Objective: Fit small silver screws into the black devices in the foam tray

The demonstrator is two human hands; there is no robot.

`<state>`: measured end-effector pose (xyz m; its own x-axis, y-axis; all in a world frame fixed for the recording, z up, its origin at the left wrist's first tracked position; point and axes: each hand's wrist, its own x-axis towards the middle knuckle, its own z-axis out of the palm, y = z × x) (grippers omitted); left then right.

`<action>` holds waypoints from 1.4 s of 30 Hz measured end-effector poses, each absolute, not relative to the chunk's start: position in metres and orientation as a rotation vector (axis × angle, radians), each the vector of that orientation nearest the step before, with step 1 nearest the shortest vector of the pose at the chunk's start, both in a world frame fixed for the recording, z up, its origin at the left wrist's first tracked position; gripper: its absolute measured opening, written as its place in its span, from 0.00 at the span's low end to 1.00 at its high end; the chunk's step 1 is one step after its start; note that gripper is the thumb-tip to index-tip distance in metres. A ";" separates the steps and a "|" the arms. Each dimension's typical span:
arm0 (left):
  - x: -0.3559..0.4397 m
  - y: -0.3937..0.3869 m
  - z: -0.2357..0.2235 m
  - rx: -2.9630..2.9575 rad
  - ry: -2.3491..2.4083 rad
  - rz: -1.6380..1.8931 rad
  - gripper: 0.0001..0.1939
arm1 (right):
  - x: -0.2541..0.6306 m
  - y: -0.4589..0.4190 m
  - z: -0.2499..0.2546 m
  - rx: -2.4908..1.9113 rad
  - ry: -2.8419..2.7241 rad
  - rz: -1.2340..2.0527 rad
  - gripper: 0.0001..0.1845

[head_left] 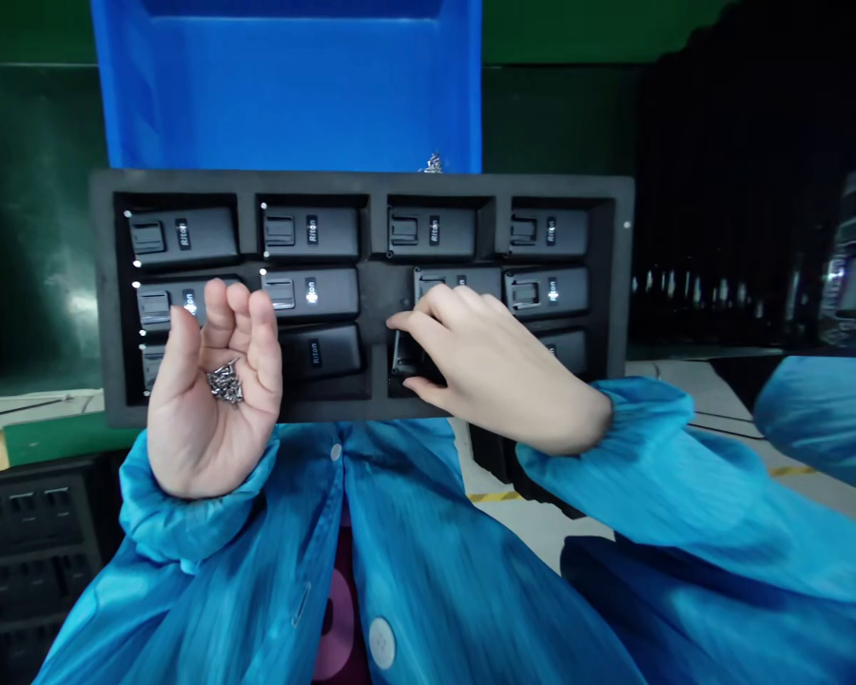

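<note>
My left hand (218, 400) is turned palm up and cupped, with a small heap of metal screws (226, 381) in the palm. It hangs over the left end of a black foam tray (381, 409). My right hand (475, 357) reaches palm down into the tray. Its thumb and index finger lie on either side of the left end of a black device case (401, 354) in the front row. The other fingers curl over that case and hide most of it. More black cases marked "Riton" (435, 231) lie in the compartments, several with bright screw heads at their corners.
Behind the tray stands a blue plastic bin (292, 90), with loose screws (434, 164) near its front right corner. Another black tray of parts (32, 533) sits at lower left. At right, a blue sleeve (820, 419) shows beside dark, glossy items.
</note>
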<state>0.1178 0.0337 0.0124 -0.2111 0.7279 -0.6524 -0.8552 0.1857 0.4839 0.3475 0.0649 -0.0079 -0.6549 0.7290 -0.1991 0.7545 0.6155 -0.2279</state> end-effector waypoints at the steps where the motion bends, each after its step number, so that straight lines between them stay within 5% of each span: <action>1: 0.119 0.035 0.014 -0.183 1.037 1.452 0.22 | 0.349 0.065 -0.008 1.244 2.745 -0.462 0.23; 13: 0.117 0.032 0.003 -0.063 1.086 1.398 0.24 | 0.356 0.067 -0.012 1.164 2.822 -0.509 0.31; 18: 0.115 0.028 0.000 0.023 1.113 1.354 0.21 | 0.361 0.061 -0.020 1.052 3.040 -0.618 0.11; 31: 0.114 0.018 -0.003 0.073 1.124 1.330 0.20 | 0.360 0.075 -0.032 0.605 3.256 -0.265 0.17; 42: 0.117 0.015 -0.004 0.096 1.129 1.399 0.22 | 0.361 0.085 -0.030 0.383 3.303 -0.309 0.17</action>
